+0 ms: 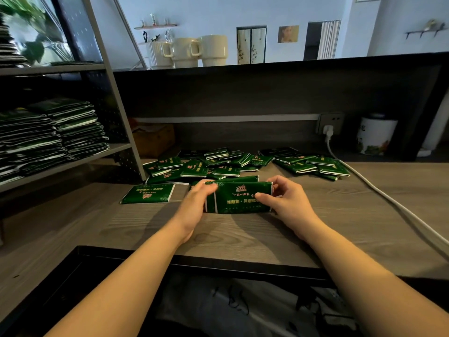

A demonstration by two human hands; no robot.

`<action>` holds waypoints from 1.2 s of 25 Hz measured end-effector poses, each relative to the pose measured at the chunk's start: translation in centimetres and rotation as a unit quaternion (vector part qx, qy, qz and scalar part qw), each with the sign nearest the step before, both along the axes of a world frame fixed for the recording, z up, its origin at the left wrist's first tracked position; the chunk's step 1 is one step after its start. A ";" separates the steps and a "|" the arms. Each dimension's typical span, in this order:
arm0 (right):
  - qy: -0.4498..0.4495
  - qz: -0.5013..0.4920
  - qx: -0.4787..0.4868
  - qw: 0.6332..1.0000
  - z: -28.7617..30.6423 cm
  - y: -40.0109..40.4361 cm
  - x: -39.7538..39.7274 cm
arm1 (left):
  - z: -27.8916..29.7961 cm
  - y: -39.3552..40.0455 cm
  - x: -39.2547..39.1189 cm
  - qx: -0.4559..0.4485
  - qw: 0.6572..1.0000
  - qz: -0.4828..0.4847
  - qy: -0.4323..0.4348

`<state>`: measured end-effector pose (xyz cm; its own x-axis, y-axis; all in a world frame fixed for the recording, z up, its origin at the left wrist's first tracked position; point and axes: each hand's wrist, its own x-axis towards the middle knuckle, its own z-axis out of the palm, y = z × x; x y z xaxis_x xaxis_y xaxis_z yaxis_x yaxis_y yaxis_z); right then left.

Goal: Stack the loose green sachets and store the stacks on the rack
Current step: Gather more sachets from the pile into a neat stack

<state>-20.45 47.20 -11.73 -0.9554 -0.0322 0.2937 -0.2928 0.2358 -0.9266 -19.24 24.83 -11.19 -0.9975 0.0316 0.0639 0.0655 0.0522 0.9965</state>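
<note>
A small stack of green sachets (239, 198) stands on edge on the wooden counter, held from both ends. My left hand (196, 203) grips its left end, and my right hand (284, 198) pinches its right end between thumb and fingers. Behind the stack lies a loose pile of green sachets (218, 164), with more spread to the right (313, 164). One single sachet (148, 193) lies flat to the left of my left hand. On the left stands the grey rack (116, 149), its middle shelf filled with sachet stacks (53, 135).
A white power cable (379, 190) runs from a wall socket (330, 124) across the counter's right side. A white jar (376, 137) stands at the back right, a brown box (153, 139) at the back left. Three cream mugs (187, 52) sit on the raised ledge.
</note>
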 end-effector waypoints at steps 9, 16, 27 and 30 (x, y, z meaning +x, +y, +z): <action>-0.001 -0.010 0.000 1.000 0.6 -0.3 0.7 | -0.3 0.1 0.2 -0.082 0.995 -0.022 0.057; -0.014 0.093 -0.020 0.995 0.6 -0.4 1.2 | 0.1 0.1 0.7 -0.081 0.995 -0.033 0.052; -0.031 0.143 -0.038 0.989 0.9 -1.5 1.8 | 0.2 -12.3 -0.6 -0.366 0.901 0.227 0.045; -0.052 0.153 -0.021 0.987 1.1 -2.6 1.6 | -0.2 -14.8 -1.7 -0.506 0.843 0.175 -0.059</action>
